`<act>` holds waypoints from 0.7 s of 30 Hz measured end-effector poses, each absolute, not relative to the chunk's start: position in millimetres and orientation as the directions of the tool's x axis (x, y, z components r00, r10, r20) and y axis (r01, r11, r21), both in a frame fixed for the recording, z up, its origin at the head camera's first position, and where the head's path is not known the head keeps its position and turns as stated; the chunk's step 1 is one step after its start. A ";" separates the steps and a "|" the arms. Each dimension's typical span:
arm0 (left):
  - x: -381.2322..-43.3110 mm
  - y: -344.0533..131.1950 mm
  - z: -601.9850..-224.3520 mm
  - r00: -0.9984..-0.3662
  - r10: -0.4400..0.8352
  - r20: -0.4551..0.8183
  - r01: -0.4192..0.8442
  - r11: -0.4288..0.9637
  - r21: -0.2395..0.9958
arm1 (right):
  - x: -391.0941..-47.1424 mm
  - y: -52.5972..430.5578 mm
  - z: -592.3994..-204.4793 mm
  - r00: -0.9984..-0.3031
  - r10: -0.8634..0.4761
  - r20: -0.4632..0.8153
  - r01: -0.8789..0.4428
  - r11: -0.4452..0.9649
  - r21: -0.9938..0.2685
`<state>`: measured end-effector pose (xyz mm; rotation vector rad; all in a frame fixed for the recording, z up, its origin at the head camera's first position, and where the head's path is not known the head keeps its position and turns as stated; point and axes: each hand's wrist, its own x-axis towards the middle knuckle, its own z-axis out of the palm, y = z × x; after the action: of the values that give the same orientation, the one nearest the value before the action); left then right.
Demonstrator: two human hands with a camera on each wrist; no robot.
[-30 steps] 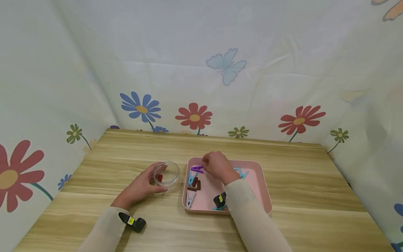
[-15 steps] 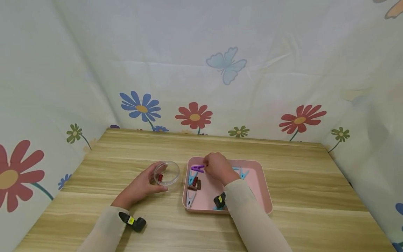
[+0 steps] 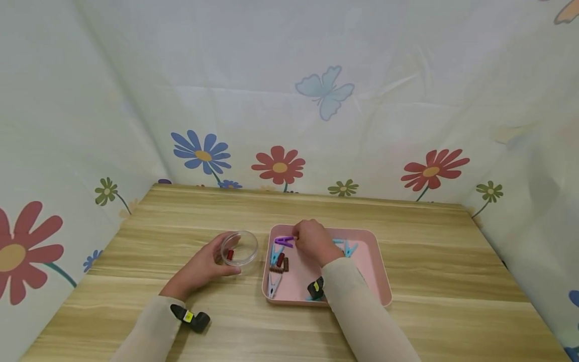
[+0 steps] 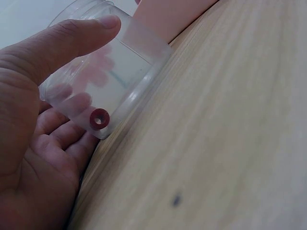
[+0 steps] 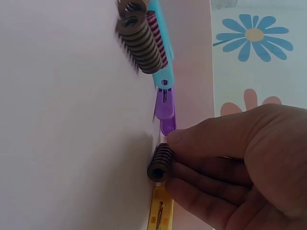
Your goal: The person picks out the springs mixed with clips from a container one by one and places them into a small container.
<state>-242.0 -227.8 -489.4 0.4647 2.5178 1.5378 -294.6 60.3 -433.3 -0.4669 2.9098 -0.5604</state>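
The left hand [image 3: 205,264] is partly closed around a clear, round plastic jar [image 3: 241,250], the thumb on one side and the fingers curved around the other. A small red coil spring [image 4: 100,119] lies inside the jar, down at its base. The jar is over the wood-grain tabletop [image 3: 226,322], just left of a shallow pink rectangular tray [image 3: 300,279].

The right hand [image 3: 314,242] reaches down into the tray near its far edge. Its thumb and fingers are drawn nearly together, pinching a dark brown metal coil spring [image 5: 160,163] between their tips; the other fingers curl beneath.

Close to that grip are a purple plastic clothespin [image 5: 165,105] on one side and a yellow plastic clothespin [image 5: 160,208] on the other. Along the tray's left side lie a light blue plastic clothespin [image 3: 277,255], a dark red coil spring [image 3: 280,259], a coppery coil spring [image 3: 276,270] and a pale grey clothespin [image 3: 273,285].
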 end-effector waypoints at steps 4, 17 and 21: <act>-242.0 -227.6 -489.5 -0.940 0.339 0.023 0.175 0.423 0.889 | -295.2 60.9 -436.3 -0.938 -0.341 -0.067 -0.294 0.881 -0.371; -242.5 -227.7 -490.2 -0.940 0.341 0.026 0.175 0.413 0.894 | -294.5 60.6 -440.5 -0.940 -0.333 -0.077 -0.287 0.891 -0.351; -242.4 -227.8 -490.3 -0.939 0.343 0.026 0.175 0.411 0.895 | -294.1 60.7 -441.6 -0.941 -0.329 -0.081 -0.282 0.892 -0.354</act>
<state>-242.4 -227.8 -490.3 0.4632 2.4999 1.5548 -294.1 60.7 -441.6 -0.4736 2.9195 -0.5145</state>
